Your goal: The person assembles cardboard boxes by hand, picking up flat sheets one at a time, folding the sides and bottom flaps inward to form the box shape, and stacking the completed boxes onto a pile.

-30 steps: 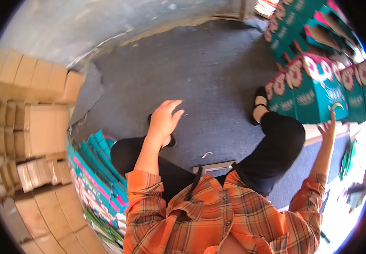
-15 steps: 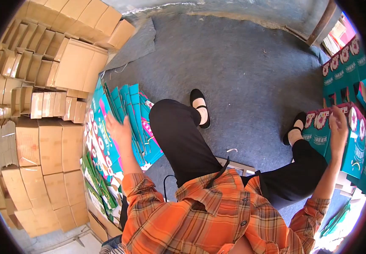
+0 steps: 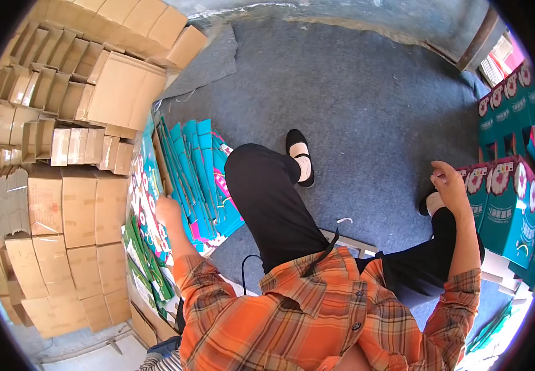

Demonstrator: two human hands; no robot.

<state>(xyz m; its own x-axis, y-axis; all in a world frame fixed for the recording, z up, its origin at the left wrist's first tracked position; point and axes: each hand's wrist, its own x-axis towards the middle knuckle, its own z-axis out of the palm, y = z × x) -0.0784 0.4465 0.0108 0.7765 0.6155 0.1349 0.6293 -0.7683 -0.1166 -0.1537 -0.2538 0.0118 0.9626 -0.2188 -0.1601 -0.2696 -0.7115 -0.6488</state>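
My left hand (image 3: 169, 212) is at the left side of a pile of flattened teal cartons (image 3: 198, 176). Its fingers are curled at the edge of one flat carton, and their tips are partly hidden. To my right, my right hand (image 3: 452, 187) is in the air with fingers loosely bent and apart, and nothing shows in it. Beside and behind that hand stand folded-up teal boxes (image 3: 501, 207) with pink-and-white flower prints. White-and-pink printed sheets (image 3: 145, 198) lie just left of my left hand.
Brown cardboard boxes (image 3: 79, 204) are stacked high along the left. Green flat packs (image 3: 145, 266) lie below the teal pile. More teal boxes (image 3: 509, 102) stand at the far right, near a post (image 3: 479, 38). Grey carpet (image 3: 354, 105) covers the floor up to the wall.
My left hand has gone from spread fingers above the flat cartons to curled fingers at their left edge. My right hand has moved left, away from the top of the standing boxes.
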